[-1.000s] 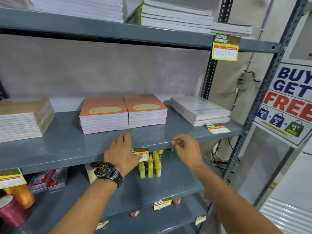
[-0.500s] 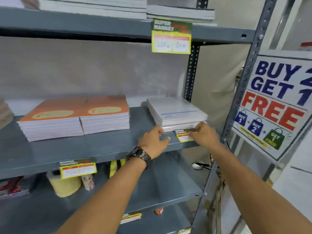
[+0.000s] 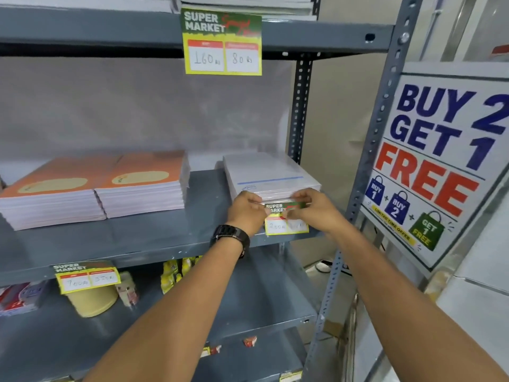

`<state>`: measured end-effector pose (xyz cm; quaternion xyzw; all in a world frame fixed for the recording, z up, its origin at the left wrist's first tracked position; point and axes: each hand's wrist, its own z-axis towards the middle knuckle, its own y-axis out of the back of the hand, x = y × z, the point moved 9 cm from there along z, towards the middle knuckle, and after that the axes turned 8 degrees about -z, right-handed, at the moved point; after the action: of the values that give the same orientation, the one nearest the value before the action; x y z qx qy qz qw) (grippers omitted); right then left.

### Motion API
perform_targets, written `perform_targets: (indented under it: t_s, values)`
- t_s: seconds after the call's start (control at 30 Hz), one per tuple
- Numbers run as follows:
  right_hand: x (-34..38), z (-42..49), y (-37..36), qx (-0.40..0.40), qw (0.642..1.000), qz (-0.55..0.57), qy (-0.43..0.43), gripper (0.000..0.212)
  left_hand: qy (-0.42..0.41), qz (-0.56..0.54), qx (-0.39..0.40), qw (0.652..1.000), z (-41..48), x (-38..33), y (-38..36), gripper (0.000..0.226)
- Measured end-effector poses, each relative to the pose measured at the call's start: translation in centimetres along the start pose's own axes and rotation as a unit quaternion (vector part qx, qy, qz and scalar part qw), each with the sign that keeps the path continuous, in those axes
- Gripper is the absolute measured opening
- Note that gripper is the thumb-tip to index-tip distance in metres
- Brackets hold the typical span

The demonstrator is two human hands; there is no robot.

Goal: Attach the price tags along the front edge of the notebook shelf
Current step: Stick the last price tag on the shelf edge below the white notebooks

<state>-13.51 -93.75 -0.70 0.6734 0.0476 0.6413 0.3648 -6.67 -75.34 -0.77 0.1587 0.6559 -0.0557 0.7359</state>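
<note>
A yellow and green price tag [image 3: 286, 223] stands upright at the right end of the grey notebook shelf [image 3: 165, 244], in front of a white notebook stack [image 3: 270, 177]. My left hand [image 3: 246, 212] grips the tag's left side and my right hand [image 3: 311, 208] pinches its top right corner. Two orange notebook stacks [image 3: 110, 186] lie on the shelf further left. Another price tag [image 3: 86, 277] hangs on the front edge of this shelf at the left. A larger tag [image 3: 221, 42] hangs from the shelf above.
A perforated grey upright [image 3: 366, 172] stands just right of my hands, with a "BUY 2 GET 1 FREE" sign [image 3: 440, 161] fixed to it. The lower shelf holds a beige tape roll [image 3: 92, 300], yellow bottles [image 3: 176, 271] and small packets.
My view and both hands shifted right from the tag under the orange stacks to the white stack. The tag that lay flat on the shelf is now lifted upright between my hands.
</note>
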Motion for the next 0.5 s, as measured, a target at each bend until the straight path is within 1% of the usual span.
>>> perform_targets:
  t_s: [0.1,0.17,0.3,0.33,0.4,0.5]
  values:
    - [1.2,-1.0,-0.3,0.029,0.997,-0.024,0.074,0.046,-0.029,0.01,0.01,0.999,-0.7,-0.6,0.2,0.022]
    - [1.6,-1.5,-0.2,0.043,0.994,-0.029,0.099,0.036,-0.057,0.02,0.024,0.998,-1.3,-0.9,0.0,0.02]
    - [1.7,-2.8,0.0,0.082,0.987,-0.053,0.131,0.016,-0.116,0.069,0.04,0.99,-3.4,-0.8,-0.5,0.025]
    - [1.4,-3.1,-0.2,0.089,0.984,-0.067,0.139,0.014,-0.128,0.091,0.042,0.987,-4.1,-0.5,-0.7,0.024]
    - [0.4,-3.9,-0.8,0.085,0.981,-0.092,0.151,0.017,-0.164,0.157,0.043,0.973,-5.5,-0.2,-1.1,0.018]
    - [-0.5,-5.0,-1.1,0.035,0.979,-0.102,0.175,0.022,-0.215,0.243,0.036,0.945,-6.8,0.1,-1.8,0.012]
